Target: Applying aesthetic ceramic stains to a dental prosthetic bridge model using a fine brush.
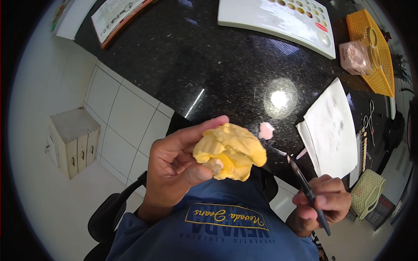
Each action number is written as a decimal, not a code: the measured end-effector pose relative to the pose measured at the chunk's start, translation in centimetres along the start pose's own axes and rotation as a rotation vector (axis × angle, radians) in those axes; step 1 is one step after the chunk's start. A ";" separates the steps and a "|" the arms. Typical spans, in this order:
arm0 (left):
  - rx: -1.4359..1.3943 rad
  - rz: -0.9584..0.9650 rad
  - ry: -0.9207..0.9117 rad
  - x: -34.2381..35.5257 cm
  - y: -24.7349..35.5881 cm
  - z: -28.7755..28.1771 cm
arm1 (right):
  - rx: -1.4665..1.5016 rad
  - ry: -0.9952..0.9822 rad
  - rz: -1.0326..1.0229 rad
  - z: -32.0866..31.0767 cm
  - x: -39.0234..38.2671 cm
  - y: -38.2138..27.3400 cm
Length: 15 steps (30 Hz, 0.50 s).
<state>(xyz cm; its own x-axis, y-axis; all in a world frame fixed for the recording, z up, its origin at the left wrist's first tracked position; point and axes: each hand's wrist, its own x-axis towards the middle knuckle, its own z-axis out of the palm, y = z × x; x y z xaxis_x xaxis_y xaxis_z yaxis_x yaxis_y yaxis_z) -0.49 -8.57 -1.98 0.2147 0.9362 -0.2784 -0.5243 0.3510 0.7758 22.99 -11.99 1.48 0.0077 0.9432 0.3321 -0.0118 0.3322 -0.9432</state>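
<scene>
My left hand point(172, 167) grips a yellow lumpy cast point(230, 145), thumb in front and fingers behind it. Set into its near side, by the thumb tip, is a small greyish, translucent piece point(212, 165) with a pale pink spot. My right hand point(324, 202) is closed around a slim black-handled brush point(310, 191). The brush tip points up and left, over the table edge and apart from the cast; a small pale bit shows at its end. Beyond the cast, a pink blob point(266, 130) lies on the black tabletop.
A folded, smudged white cloth point(333, 126) lies at the right on the black table point(196, 65). Farther back are a white palette tray point(261, 19), a pink-filled jar point(355, 58) and a yellow basket point(381, 65). Scissors point(370, 115) lie right; a small cabinet point(76, 139) stands left.
</scene>
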 end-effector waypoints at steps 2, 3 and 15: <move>0.023 0.009 0.006 0.1 -0.1 0.0 | 0.125 0.023 -0.044 0.5 -0.2 0.3; 0.037 0.011 0.001 0.1 -0.1 0.1 | 0.135 0.019 -0.045 0.4 0.1 0.4; 0.008 -0.009 -0.151 0.5 1.1 0.0 | -0.034 -0.095 0.111 2.6 1.7 0.3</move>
<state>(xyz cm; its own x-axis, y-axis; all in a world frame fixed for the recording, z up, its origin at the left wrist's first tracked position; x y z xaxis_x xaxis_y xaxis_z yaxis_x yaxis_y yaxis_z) -0.92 -7.68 -1.26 0.3409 0.9192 -0.1973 -0.5151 0.3581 0.7787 20.36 -10.33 1.82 -0.0864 0.9708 0.2239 0.0271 0.2270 -0.9735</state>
